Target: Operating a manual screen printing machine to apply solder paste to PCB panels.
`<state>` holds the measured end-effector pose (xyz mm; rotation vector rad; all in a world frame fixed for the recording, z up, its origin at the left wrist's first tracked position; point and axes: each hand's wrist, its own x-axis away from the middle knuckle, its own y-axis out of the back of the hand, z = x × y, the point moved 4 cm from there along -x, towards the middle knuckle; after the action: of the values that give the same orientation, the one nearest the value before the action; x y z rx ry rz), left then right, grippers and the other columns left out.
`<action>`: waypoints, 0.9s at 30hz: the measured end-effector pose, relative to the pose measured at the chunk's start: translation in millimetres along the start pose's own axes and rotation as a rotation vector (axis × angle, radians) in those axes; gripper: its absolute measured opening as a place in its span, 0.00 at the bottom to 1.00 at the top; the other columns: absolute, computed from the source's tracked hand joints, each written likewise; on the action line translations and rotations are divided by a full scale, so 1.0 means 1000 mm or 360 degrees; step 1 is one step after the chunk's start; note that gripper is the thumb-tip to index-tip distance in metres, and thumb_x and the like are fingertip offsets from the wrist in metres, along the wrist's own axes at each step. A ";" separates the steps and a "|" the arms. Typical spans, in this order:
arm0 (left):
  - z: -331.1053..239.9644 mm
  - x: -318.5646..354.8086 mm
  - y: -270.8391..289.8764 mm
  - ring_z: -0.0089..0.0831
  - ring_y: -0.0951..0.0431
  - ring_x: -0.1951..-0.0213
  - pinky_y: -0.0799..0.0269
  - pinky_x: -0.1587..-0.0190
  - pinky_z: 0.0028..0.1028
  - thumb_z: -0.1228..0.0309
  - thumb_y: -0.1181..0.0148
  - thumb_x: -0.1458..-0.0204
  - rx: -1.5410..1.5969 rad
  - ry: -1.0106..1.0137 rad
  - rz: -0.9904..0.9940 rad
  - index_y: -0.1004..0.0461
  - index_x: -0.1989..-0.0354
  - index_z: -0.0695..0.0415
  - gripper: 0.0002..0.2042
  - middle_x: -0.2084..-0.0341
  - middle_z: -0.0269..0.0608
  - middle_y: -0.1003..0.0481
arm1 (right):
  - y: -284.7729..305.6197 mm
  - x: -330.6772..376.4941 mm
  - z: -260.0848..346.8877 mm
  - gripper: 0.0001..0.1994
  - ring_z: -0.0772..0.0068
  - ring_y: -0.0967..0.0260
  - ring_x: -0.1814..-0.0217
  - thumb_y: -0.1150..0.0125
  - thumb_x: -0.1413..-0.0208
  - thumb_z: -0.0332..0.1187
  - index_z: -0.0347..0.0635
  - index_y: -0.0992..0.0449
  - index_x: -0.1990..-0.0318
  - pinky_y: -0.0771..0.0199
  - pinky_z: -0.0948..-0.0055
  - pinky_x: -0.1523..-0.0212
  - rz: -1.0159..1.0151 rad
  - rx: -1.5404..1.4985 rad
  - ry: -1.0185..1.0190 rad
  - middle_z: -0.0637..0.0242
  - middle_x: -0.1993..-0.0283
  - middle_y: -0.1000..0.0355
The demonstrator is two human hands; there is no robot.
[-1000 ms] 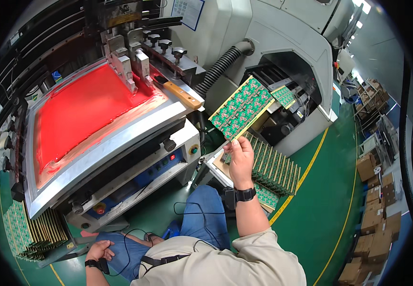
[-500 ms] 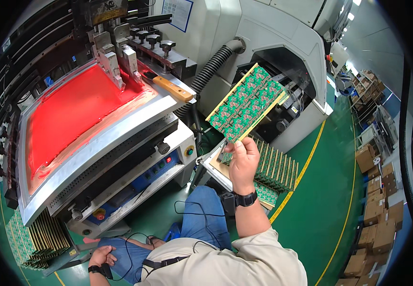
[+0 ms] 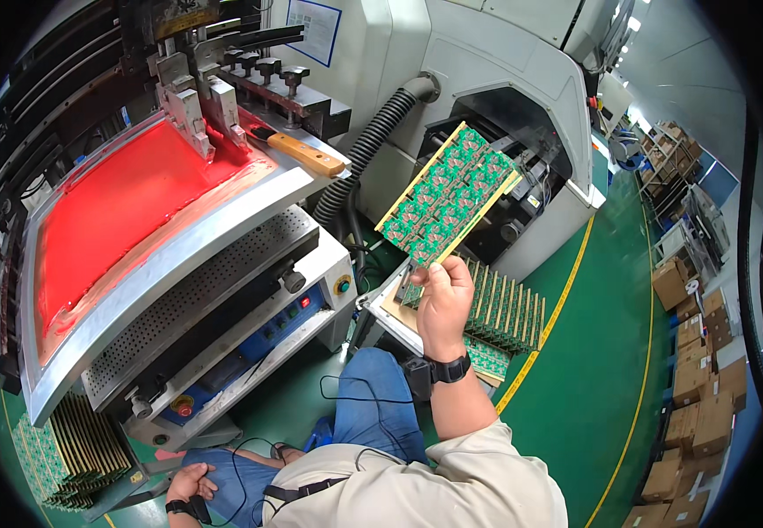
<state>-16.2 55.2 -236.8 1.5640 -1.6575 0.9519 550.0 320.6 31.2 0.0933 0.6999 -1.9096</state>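
Observation:
My right hand (image 3: 446, 304) pinches the lower corner of a green circuit board panel (image 3: 448, 195) between thumb and fingers. The panel has yellowish edge strips and repeated copper-coloured patterns. It is held up, tilted, in front of the opening in a white machine. Below my right hand stands a row of similar panels (image 3: 505, 304) on edge, partly hidden by the hand and wrist. My left hand (image 3: 191, 483) rests by my left thigh, fingers loosely bent and apart, with nothing visible in it.
At left is a screen printer with a red-inked screen (image 3: 135, 211) over a perforated plate (image 3: 201, 295). A wooden-handled spatula (image 3: 307, 157) lies on its frame. More panels (image 3: 69, 449) stand at lower left. A ribbed hose (image 3: 373, 145) and cardboard boxes (image 3: 694, 378) are farther right.
The screen frame has lifted, exposing more of the perforated plate. The view has shifted slightly. My right hand still holds the panel in nearly the same place; my left hand has hardly moved.

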 end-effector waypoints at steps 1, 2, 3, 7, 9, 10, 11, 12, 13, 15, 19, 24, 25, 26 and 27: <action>0.001 -0.003 0.000 0.34 0.23 0.85 0.25 0.81 0.31 0.58 0.49 0.35 -0.0001 -0.0001 -0.0001 0.26 0.52 0.64 0.19 0.79 0.51 0.20 | 0.002 0.000 -0.001 0.03 0.74 0.30 0.66 0.50 0.37 0.23 0.37 0.29 0.61 0.27 0.71 0.59 -0.0009 0.0025 0.0004 0.64 0.67 0.27; 0.003 -0.006 0.000 0.34 0.23 0.85 0.25 0.81 0.31 0.58 0.49 0.35 -0.0003 -0.0003 0.0005 0.26 0.52 0.64 0.19 0.79 0.51 0.20 | 0.003 0.001 -0.002 0.03 0.74 0.30 0.67 0.50 0.38 0.23 0.38 0.29 0.61 0.27 0.71 0.60 -0.0019 0.0049 0.0008 0.64 0.67 0.27; 0.005 -0.009 0.000 0.34 0.23 0.85 0.25 0.81 0.31 0.58 0.49 0.35 -0.0007 -0.0002 0.0010 0.26 0.52 0.64 0.19 0.79 0.51 0.20 | 0.004 0.001 -0.003 0.03 0.74 0.30 0.67 0.50 0.38 0.23 0.38 0.29 0.61 0.27 0.71 0.60 -0.0028 0.0072 0.0012 0.65 0.67 0.28; 0.010 -0.020 0.001 0.34 0.23 0.85 0.24 0.80 0.31 0.58 0.49 0.35 -0.0011 0.0004 0.0029 0.27 0.51 0.64 0.19 0.79 0.51 0.20 | 0.009 0.000 -0.008 0.02 0.74 0.30 0.67 0.49 0.38 0.23 0.38 0.29 0.62 0.28 0.72 0.61 -0.0051 0.0034 0.0019 0.65 0.68 0.28; 0.013 -0.024 0.001 0.33 0.23 0.85 0.24 0.80 0.31 0.58 0.49 0.35 0.0002 0.0014 0.0042 0.28 0.51 0.64 0.19 0.79 0.51 0.20 | 0.011 0.000 -0.011 0.03 0.74 0.30 0.67 0.49 0.38 0.23 0.38 0.29 0.62 0.28 0.72 0.61 -0.0053 0.0021 0.0018 0.65 0.68 0.28; 0.015 -0.027 0.002 0.33 0.23 0.85 0.24 0.80 0.31 0.58 0.49 0.35 0.0002 0.0011 0.0043 0.28 0.51 0.64 0.19 0.79 0.51 0.20 | 0.013 0.000 -0.013 0.03 0.74 0.30 0.67 0.49 0.38 0.23 0.38 0.29 0.62 0.28 0.72 0.61 -0.0055 0.0007 0.0014 0.65 0.68 0.28; 0.019 -0.031 0.004 0.34 0.23 0.84 0.24 0.80 0.32 0.57 0.49 0.35 -0.0002 0.0017 0.0055 0.28 0.50 0.63 0.19 0.79 0.51 0.20 | 0.014 0.000 -0.015 0.03 0.74 0.30 0.67 0.49 0.38 0.23 0.38 0.29 0.62 0.28 0.72 0.61 -0.0057 -0.0006 0.0011 0.66 0.68 0.28; 0.022 -0.036 0.006 0.36 0.22 0.84 0.24 0.79 0.33 0.57 0.49 0.35 -0.0006 0.0023 0.0067 0.28 0.50 0.63 0.19 0.78 0.52 0.20 | 0.015 -0.001 -0.017 0.03 0.74 0.30 0.67 0.49 0.38 0.23 0.38 0.29 0.62 0.28 0.72 0.61 -0.0056 -0.0007 0.0013 0.66 0.68 0.28; 0.023 -0.038 0.006 0.37 0.22 0.83 0.23 0.79 0.34 0.56 0.49 0.35 -0.0012 0.0031 0.0081 0.28 0.50 0.62 0.20 0.78 0.52 0.20 | 0.016 -0.001 -0.018 0.03 0.74 0.30 0.67 0.49 0.38 0.23 0.38 0.29 0.62 0.28 0.72 0.61 -0.0064 -0.0021 0.0002 0.66 0.68 0.28; 0.026 -0.040 0.007 0.37 0.22 0.83 0.23 0.79 0.34 0.56 0.49 0.35 -0.0013 0.0032 0.0086 0.28 0.50 0.62 0.20 0.78 0.52 0.20 | 0.017 -0.002 -0.021 0.03 0.74 0.30 0.68 0.49 0.38 0.23 0.39 0.29 0.62 0.28 0.72 0.61 -0.0079 -0.0050 -0.0020 0.66 0.68 0.28; 0.024 -0.040 0.005 0.37 0.22 0.83 0.23 0.79 0.33 0.56 0.49 0.35 0.0000 0.0042 0.0091 0.27 0.50 0.62 0.20 0.78 0.52 0.20 | 0.019 -0.003 -0.024 0.02 0.74 0.30 0.69 0.48 0.38 0.24 0.39 0.29 0.63 0.28 0.72 0.62 -0.0095 -0.0052 -0.0061 0.66 0.68 0.28; 0.019 -0.035 0.001 0.36 0.22 0.84 0.24 0.79 0.33 0.56 0.48 0.35 0.0016 0.0052 0.0077 0.27 0.50 0.63 0.20 0.78 0.52 0.20 | 0.018 -0.005 -0.025 0.02 0.74 0.30 0.69 0.48 0.38 0.24 0.40 0.29 0.62 0.28 0.72 0.62 -0.0117 -0.0096 -0.0106 0.67 0.67 0.28; 0.019 -0.035 0.001 0.36 0.22 0.84 0.24 0.79 0.33 0.56 0.48 0.35 0.0012 0.0051 0.0072 0.27 0.50 0.63 0.20 0.78 0.52 0.20 | 0.019 -0.005 -0.026 0.02 0.74 0.30 0.69 0.48 0.38 0.24 0.40 0.29 0.62 0.28 0.72 0.62 -0.0110 -0.0090 -0.0110 0.67 0.67 0.28; 0.019 -0.034 0.000 0.36 0.22 0.84 0.24 0.79 0.33 0.56 0.48 0.35 0.0012 0.0049 0.0071 0.27 0.50 0.63 0.20 0.78 0.52 0.20 | 0.020 -0.006 -0.027 0.02 0.74 0.30 0.69 0.48 0.38 0.24 0.40 0.29 0.62 0.28 0.72 0.62 -0.0104 -0.0083 -0.0115 0.67 0.67 0.28; 0.018 -0.034 0.000 0.36 0.22 0.84 0.24 0.79 0.33 0.56 0.48 0.35 0.0014 0.0050 0.0068 0.27 0.50 0.63 0.20 0.78 0.52 0.20 | 0.020 -0.006 -0.028 0.02 0.74 0.30 0.69 0.48 0.38 0.24 0.40 0.29 0.62 0.28 0.72 0.62 -0.0098 -0.0076 -0.0119 0.67 0.67 0.28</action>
<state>-13.5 57.2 -275.1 1.5175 -1.6732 1.0021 563.3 334.5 1.9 -0.0302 0.7045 -1.9433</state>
